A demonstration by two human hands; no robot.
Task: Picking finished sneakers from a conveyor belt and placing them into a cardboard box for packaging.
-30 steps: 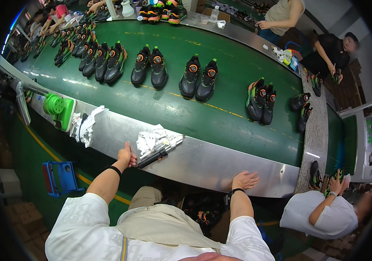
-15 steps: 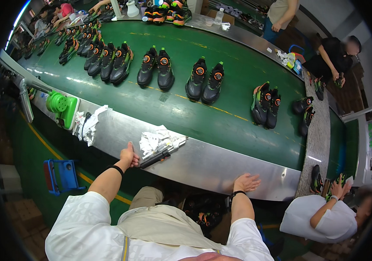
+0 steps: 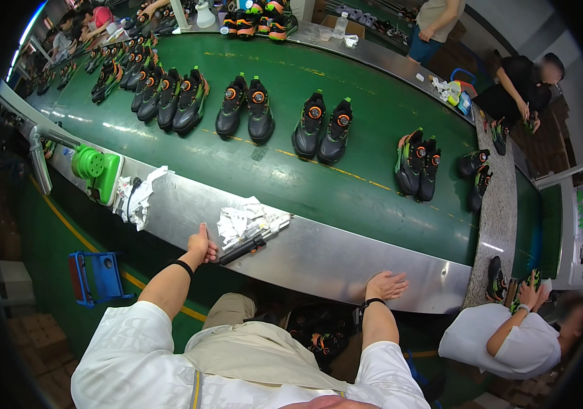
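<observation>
My left hand rests at the front edge of a metal ledge, thumb up and fingers loosely apart, with nothing in it. Just right of it lies a black hand tool with a small orange part, beside a heap of crumpled white paper. Farther right, my right hand lies flat on the bare metal, fingers stretched out and holding nothing. Beyond the ledge, black sports shoes with orange dials and green trim stand on a green belt. A middle pair is among the nearest.
A green machine and more white paper sit on the ledge at left. A blue stool stands on the floor. At right, a person in white handles a shoe beside a stone counter. Other people work across the belt.
</observation>
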